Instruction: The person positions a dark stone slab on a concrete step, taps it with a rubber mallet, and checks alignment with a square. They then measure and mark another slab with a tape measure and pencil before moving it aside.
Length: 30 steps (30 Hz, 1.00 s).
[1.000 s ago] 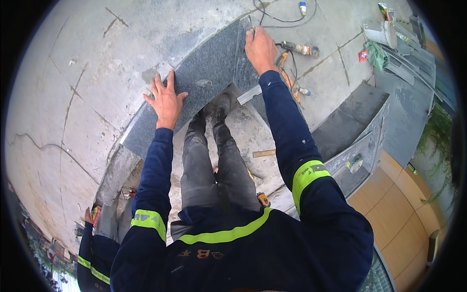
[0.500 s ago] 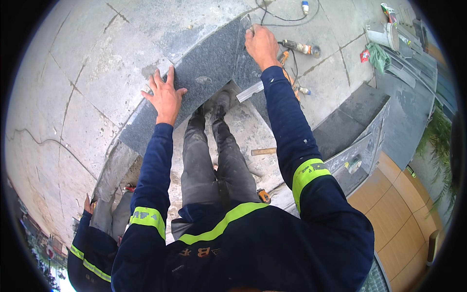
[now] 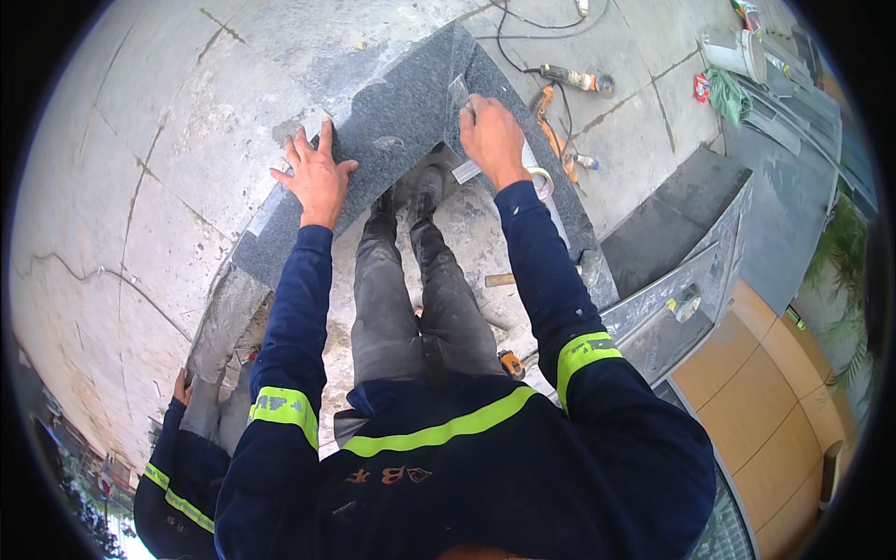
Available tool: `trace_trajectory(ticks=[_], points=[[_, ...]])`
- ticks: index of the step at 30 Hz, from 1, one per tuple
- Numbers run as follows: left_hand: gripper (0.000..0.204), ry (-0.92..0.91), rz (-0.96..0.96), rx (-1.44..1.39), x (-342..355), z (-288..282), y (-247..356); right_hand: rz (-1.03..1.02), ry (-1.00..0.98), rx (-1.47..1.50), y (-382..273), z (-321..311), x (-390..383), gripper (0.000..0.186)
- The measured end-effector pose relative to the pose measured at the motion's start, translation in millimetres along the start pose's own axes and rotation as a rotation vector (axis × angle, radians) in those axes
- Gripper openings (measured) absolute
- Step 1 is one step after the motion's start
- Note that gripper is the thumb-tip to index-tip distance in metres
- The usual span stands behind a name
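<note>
Where 2 granite slabs, left (image 3: 369, 112) and right (image 3: 573, 210), meet at a corner, 1 right hand (image 3: 493, 140) curls, contents uncertain; 1 left hand (image 3: 315, 179) spreads on the left slab's outer edge; 1 tape roll (image 3: 549, 180), right slab; 1 angle grinder (image 3: 571, 78), beyond its outer edge.

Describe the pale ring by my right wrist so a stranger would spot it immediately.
Start at the dark stone slab, then find the right hand over it. Right of its navy cuff is the pale ring. Unlike the straight silver strip beside that hand, it is round with an open middle.
</note>
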State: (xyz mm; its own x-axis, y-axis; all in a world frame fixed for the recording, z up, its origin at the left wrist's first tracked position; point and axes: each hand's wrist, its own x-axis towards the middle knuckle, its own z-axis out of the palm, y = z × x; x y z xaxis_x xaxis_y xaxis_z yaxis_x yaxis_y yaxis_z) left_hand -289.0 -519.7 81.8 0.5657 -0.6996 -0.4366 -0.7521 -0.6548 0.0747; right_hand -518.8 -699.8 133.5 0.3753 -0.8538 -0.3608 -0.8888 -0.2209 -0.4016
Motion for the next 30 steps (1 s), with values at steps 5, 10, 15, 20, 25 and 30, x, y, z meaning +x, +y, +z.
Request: trace_trajectory(ticks=[5,10,15,20,25,30], points=[[0.105,0.012,0.004,0.003,1.1,-5.9,0.1,0.011,-0.044,0.027,1.3,5.2,-48.0,0.031],[0.105,0.003,-0.007,0.008,1.4,-10.2,1.2,0.049,-0.211,0.008,3.4,-6.1,-87.2,0.034],[0.104,-0.011,0.005,0.019,-6.3,-12.0,1.1,0.054,0.081,0.164,11.0,-19.7,-58.5,0.041],[0.104,-0.031,0.004,0.025,-8.1,-11.7,4.7,0.004,0.184,0.102,15.1,-21.3,45.0,0.036],[0.104,0.002,0.01,0.01,0.7,-9.7,11.8,-0.004,0.218,0.026,7.6,-23.0,106.9,0.036],[0.104,-0.007,0.018,-0.013,0.9,-8.5,10.4,-0.002,0.241,-0.014,3.7,-19.6,112.2,0.033]])
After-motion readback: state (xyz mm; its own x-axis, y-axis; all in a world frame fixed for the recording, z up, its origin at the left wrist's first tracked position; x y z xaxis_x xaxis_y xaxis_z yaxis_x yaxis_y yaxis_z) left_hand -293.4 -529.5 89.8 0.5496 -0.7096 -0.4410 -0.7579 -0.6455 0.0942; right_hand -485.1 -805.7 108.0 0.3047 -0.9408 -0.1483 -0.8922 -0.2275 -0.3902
